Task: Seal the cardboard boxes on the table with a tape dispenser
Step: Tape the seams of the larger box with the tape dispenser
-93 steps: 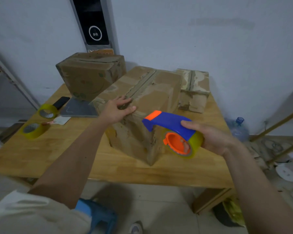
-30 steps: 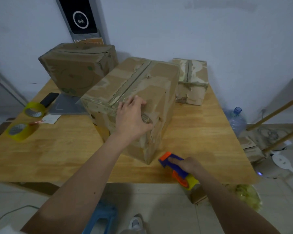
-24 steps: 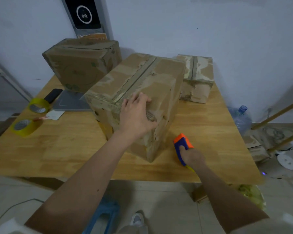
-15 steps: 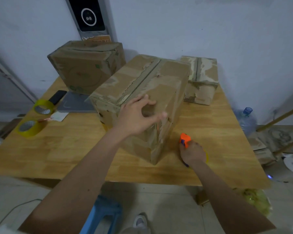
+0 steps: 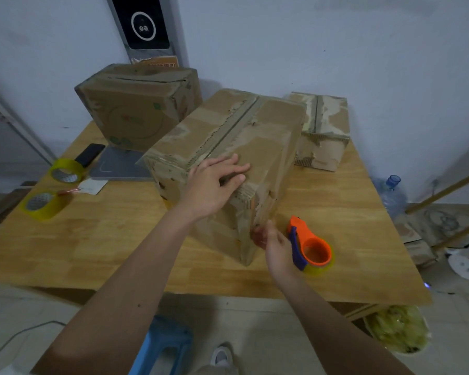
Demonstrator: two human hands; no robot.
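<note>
Three worn cardboard boxes stand on the wooden table (image 5: 92, 239): a large middle box (image 5: 255, 131) with a tape seam along its top, a left box (image 5: 136, 109) at the back and a smaller right box (image 5: 325, 125). My left hand (image 5: 214, 182) rests flat on the middle box's top near its front corner. The orange and blue tape dispenser (image 5: 313, 250) lies on the table beside that box. My right hand (image 5: 274, 244) sits between dispenser and box, its fingertips touching the box's lower right side.
Two yellow tape rolls (image 5: 65, 171) (image 5: 42, 205), a black phone (image 5: 90, 154) and a grey pad (image 5: 119, 166) lie at the table's left. A blue stool (image 5: 165, 345) stands below the front edge. A water bottle (image 5: 393, 193) and clutter sit on the floor at right.
My right hand brought the dispenser down from the air to the table, let go of it and reached to the box's side. My left hand slid forward along the box top.
</note>
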